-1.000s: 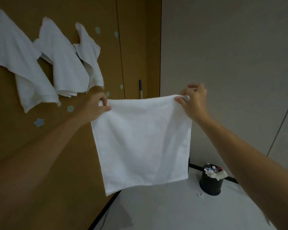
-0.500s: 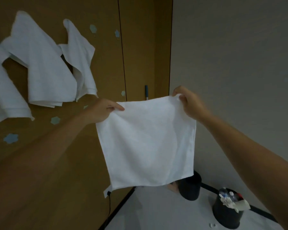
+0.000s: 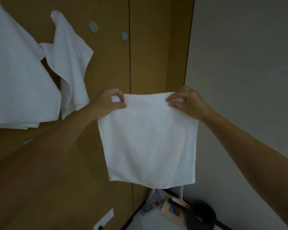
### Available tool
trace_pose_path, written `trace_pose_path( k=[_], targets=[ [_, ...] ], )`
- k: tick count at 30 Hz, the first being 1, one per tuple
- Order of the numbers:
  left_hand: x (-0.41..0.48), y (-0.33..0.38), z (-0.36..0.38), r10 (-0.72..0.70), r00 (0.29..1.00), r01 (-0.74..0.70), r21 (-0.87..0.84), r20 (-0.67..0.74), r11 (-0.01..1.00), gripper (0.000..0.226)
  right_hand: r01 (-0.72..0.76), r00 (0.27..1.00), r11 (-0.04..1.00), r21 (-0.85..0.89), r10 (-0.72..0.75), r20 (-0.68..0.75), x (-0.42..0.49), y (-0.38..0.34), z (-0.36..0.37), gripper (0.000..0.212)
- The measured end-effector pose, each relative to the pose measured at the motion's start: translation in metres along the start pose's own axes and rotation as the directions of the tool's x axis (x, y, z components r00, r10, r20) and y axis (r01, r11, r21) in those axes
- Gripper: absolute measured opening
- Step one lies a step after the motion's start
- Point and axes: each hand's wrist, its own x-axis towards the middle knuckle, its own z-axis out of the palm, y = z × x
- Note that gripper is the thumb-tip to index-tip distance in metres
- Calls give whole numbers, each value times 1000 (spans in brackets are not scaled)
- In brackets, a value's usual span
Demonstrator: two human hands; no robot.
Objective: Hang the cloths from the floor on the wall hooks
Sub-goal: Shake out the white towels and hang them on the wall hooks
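A square white cloth [image 3: 148, 138] hangs flat in front of the brown wooden wall. My left hand [image 3: 109, 102] pinches its top left corner between thumb and fingers. My right hand [image 3: 186, 101] pinches its top right corner. Two white cloths hang on the wall to the left: a large one [image 3: 15, 77] at the frame's edge and a narrower one [image 3: 70, 63] draped from a white hook [image 3: 54, 14]. Two bare pale-blue hooks, one [image 3: 93, 27] and another [image 3: 124, 35], sit above my left hand.
A grey wall [image 3: 248, 63] meets the wooden wall at a corner on the right. Below the cloth, a black bin [image 3: 201, 214] and a tan object [image 3: 175, 211] stand on the pale floor. A white wall outlet [image 3: 104, 219] sits low on the wood.
The view has moved closer to the wall and turned upward. The cloth and both hands have risen toward the bare hooks. Both hands keep their hold on the top corners.
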Motion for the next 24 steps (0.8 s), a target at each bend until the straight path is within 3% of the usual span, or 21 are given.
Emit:
trace_pose_path(
  k=[6, 9, 12, 15, 20, 24],
  targets=[
    [43, -23, 4, 3, 997, 0, -28, 82, 1000, 12, 77, 994, 988, 131, -86, 63, 56, 49, 41, 23],
    [69, -28, 5, -49, 994, 44, 63, 93, 997, 18, 85, 988, 977, 196, -108, 108, 86, 71, 57, 28],
    [95, -30, 4, -107, 993, 98, 168, 46, 981, 19, 96, 988, 949, 300, -127, 87, 120, 97, 71, 32],
    [116, -27, 5, -184, 982, 189, 164, -41, 968, 16, 172, 974, 909, 381, -214, 70, 158, 120, 83, 30],
    [151, -16, 4, -242, 954, 277, 210, -175, 938, 10, 299, 923, 862, 409, -370, 104, 227, 155, 94, 27],
    [177, 0, 7, -269, 945, 316, 317, -184, 894, 21, 455, 864, 804, 382, -503, 30, 264, 164, 108, 36]
  ],
)
